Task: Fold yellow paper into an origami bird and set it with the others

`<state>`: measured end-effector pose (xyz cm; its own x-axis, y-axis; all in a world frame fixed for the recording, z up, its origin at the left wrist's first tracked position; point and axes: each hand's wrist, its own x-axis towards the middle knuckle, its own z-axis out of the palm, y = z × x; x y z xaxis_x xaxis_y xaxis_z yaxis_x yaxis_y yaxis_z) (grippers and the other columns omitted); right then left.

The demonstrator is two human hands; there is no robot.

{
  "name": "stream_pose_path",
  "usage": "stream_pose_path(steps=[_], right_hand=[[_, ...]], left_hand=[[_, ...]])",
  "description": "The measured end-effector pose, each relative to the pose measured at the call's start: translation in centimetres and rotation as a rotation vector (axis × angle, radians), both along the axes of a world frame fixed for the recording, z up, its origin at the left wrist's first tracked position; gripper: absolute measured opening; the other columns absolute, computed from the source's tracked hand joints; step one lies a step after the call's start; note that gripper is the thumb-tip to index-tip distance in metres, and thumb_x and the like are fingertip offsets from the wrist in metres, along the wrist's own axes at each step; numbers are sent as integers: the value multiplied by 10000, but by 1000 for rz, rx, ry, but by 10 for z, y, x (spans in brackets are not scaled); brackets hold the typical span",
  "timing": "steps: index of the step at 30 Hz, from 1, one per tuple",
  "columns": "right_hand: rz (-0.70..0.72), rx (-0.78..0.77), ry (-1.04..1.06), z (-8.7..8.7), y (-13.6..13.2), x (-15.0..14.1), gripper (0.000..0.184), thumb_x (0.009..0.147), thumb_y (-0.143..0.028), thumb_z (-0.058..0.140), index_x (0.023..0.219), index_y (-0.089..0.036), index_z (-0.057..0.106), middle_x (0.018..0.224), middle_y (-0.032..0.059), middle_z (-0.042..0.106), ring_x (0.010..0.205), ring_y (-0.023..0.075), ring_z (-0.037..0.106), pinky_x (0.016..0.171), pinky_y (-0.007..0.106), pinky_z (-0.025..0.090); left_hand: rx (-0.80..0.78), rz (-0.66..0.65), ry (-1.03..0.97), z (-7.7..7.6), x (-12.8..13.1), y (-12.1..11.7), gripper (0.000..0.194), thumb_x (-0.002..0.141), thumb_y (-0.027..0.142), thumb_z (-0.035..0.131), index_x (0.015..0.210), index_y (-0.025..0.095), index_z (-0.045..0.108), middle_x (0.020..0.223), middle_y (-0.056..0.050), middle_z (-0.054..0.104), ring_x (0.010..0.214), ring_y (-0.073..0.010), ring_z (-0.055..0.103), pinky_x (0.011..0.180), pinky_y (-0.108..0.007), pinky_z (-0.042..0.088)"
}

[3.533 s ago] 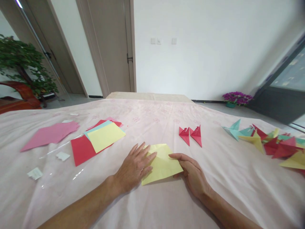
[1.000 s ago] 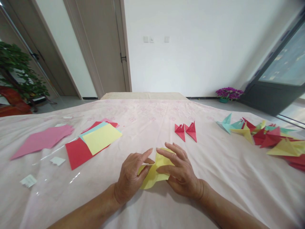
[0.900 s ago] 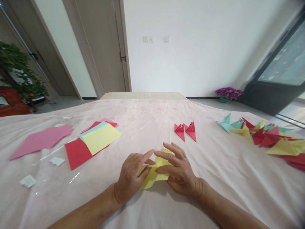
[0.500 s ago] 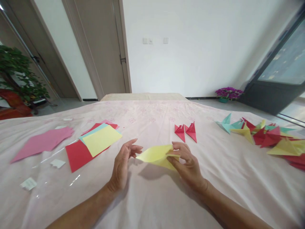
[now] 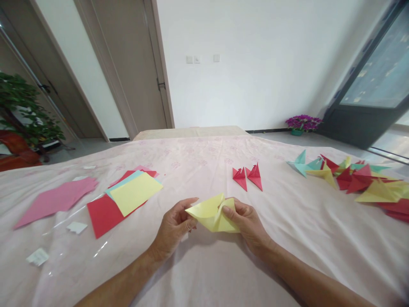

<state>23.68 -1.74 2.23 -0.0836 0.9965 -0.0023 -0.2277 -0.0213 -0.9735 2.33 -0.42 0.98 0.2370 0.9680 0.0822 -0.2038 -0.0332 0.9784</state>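
Observation:
A sheet of yellow origami paper (image 5: 207, 215), partly folded and opened out into a bent, pointed shape, is held just above the tablecloth in front of me. My right hand (image 5: 247, 219) grips its right side, the thumb pressing a raised fold on the near face and the fingers behind. At the pointed left end, my left hand (image 5: 175, 224) has its fingers curled around the tip; the exact contact is partly hidden. Beyond the paper stand two red folded paper cranes (image 5: 254, 175), side by side.
Flat coloured sheets, a yellow one (image 5: 136, 194) on top, lie to the left beside pink sheets (image 5: 57, 200). White scraps (image 5: 76, 227) and clear plastic wrap are near them. Several folded paper cranes (image 5: 358, 179) are heaped at the right on the pink tablecloth (image 5: 198, 264).
My left hand has closed in on the paper's pointed end. The right thumb has shifted onto the front, and the paper is more bent and tilted. The view has shifted slightly.

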Motion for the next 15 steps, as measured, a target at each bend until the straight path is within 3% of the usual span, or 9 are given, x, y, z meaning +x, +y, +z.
stream_pose_path(steps=[8,15], right_hand=[[37,-16,-10,0,0,-10,402,714,-545,747,765,-150,695,775,30,597,628,141,518,525,257,414],[40,53,-48,-4,0,-15,420,724,-565,728,723,-146,711,807,29,544,622,122,491,509,248,394]], left_hand=[[-6,55,-3,-1,5,2,554,678,301,811,1170,181,587,649,62,560,560,-86,536,522,-188,419],[-44,92,10,-4,11,-2,359,717,276,784,944,195,519,734,36,633,627,-94,590,542,-180,441]])
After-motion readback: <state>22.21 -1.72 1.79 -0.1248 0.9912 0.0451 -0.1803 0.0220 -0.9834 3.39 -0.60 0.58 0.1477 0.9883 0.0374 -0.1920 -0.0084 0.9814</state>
